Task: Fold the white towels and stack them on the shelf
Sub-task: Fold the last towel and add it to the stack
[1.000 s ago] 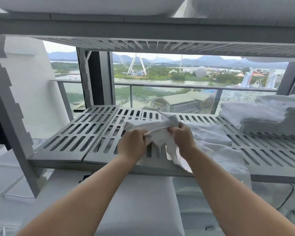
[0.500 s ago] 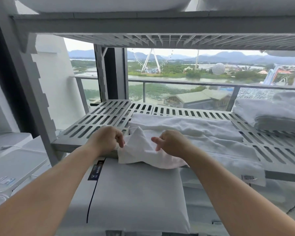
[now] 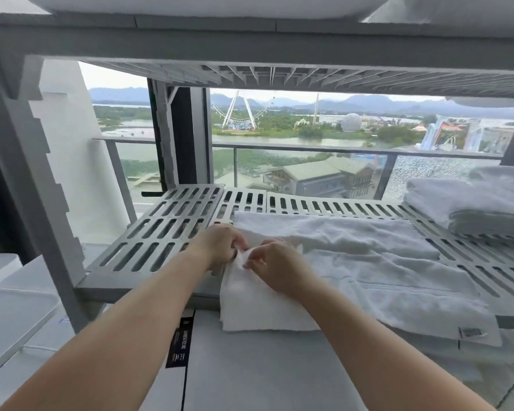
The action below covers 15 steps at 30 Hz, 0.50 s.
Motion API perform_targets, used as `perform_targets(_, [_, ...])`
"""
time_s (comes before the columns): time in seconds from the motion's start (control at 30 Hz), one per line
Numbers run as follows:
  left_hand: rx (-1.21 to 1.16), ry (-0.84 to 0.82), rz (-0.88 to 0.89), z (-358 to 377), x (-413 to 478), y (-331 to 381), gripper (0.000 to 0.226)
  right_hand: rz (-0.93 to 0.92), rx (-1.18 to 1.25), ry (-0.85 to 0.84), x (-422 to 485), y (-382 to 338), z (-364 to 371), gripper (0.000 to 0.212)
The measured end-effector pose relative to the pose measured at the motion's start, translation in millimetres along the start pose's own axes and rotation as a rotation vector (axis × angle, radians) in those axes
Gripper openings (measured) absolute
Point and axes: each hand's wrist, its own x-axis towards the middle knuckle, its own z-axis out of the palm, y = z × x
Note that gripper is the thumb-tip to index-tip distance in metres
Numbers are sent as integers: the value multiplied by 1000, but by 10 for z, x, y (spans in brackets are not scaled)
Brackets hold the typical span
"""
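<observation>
Both hands have drawn together since half a second ago, when they sat apart at either side of the cloth; now they meet at its top edge. The small white towel [image 3: 258, 307] hangs over the front lip of the slatted grey shelf [image 3: 161, 232], its lower part draped down below the ledge. The left hand [image 3: 220, 247] pinches the bunched upper edge with curled fingers, and the right hand [image 3: 276, 268] grips the same edge just beside it, fingertips almost touching the left's. Under and behind them a larger white towel [image 3: 368, 256] lies spread and rumpled across the middle of the shelf, one corner with a sewn tag hanging off the front. A stack of folded towels [image 3: 472, 203] sits at the far right of the same shelf, well apart from the hands. Below the ledge is a white pack [image 3: 250, 375] with a black label [image 3: 178, 345]. An upper shelf [image 3: 250, 40] runs overhead, and past the balcony rail [image 3: 279, 146] a Ferris wheel [image 3: 241, 111] stands across the water
</observation>
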Motion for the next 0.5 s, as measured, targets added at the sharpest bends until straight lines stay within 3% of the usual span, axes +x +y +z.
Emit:
perform_targets(0.07, [40,37,81,-21,77,-50,36,6,71,47,32,14,52,16])
perform_targets(0.13, [145,198,168,-71,150,-108,27,51,98,114,92,22,81,16])
perform_targets(0.23, [238,352,210,-109,220,-216,25,149,-51,76,186,23,164,33])
perform_targets(0.37, [211,338,62,-66,305,-422,43,197,-126,-73,215,41,248,50])
perform_targets(0.43, [112,409,-29,-85,406,-515,48,180,-112,-61,198,68,241,49])
perform_targets(0.5, [-32,336,-50,-109,532,-555,50,175,-99,-4,185,85,228,43])
